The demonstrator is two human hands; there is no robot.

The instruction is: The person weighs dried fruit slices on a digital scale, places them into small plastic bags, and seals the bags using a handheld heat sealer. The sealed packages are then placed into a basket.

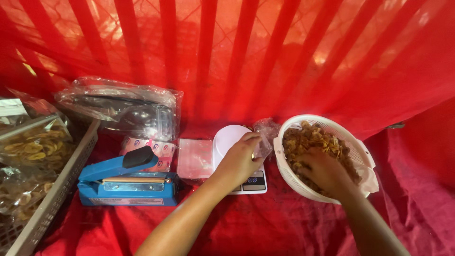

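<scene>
My left hand (239, 159) grips a small clear plastic bag (265, 135) above a white kitchen scale (233, 137) with a small display at its front. My right hand (324, 173) is down inside a white perforated plastic basket (358, 149), its fingers buried in a heap of golden-brown fried chips (308, 140). The bag's mouth hangs close to the basket's left rim. Whether chips are in my right hand's grasp is hidden.
A blue impulse sealer (125, 182) lies left of the scale, with a stack of clear bags (195, 158) between them. Crumpled plastic wrapping (125, 109) sits behind. A grey crate (52, 189) with packed chips (33, 149) stands at the far left. Red cloth (265, 223) covers everything.
</scene>
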